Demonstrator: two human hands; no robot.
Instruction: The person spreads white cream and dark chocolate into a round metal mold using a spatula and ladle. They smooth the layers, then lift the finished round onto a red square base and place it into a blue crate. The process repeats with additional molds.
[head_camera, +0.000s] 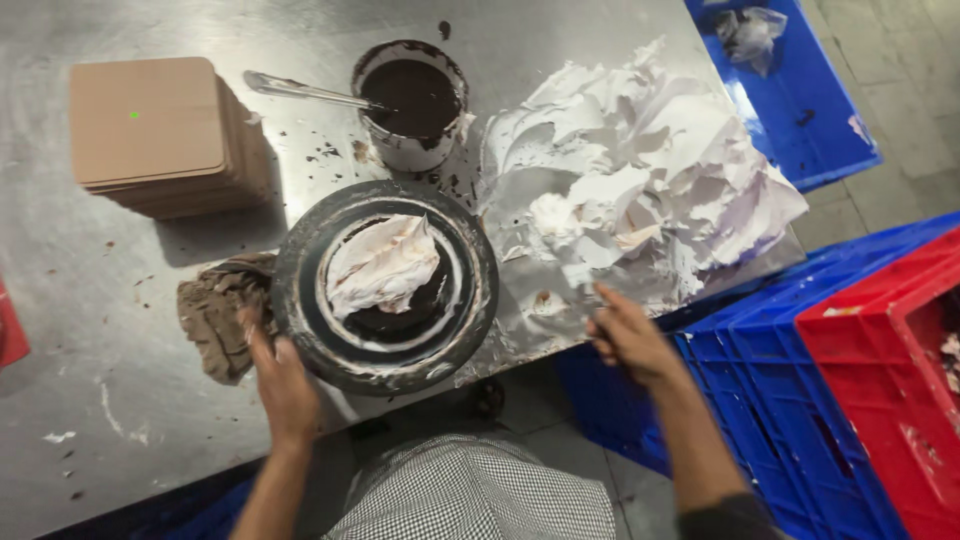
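Left hand (280, 375) flat, right hand (628, 338) curled, arms forward

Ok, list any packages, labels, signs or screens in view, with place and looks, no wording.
No labels, signs or screens show.
Stack of square boards: table's far left, tan, rounded corners.
Tub of dark sauce: behind the turntable, round, smeared, spoon resting in it.
Crates: blue top right, blue and red at right.

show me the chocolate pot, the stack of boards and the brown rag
Chocolate pot (412, 100): head view, on the dark filling.
Boards (150, 120): head view, top board's face.
Rag (215, 315): head view, middle of its folds.
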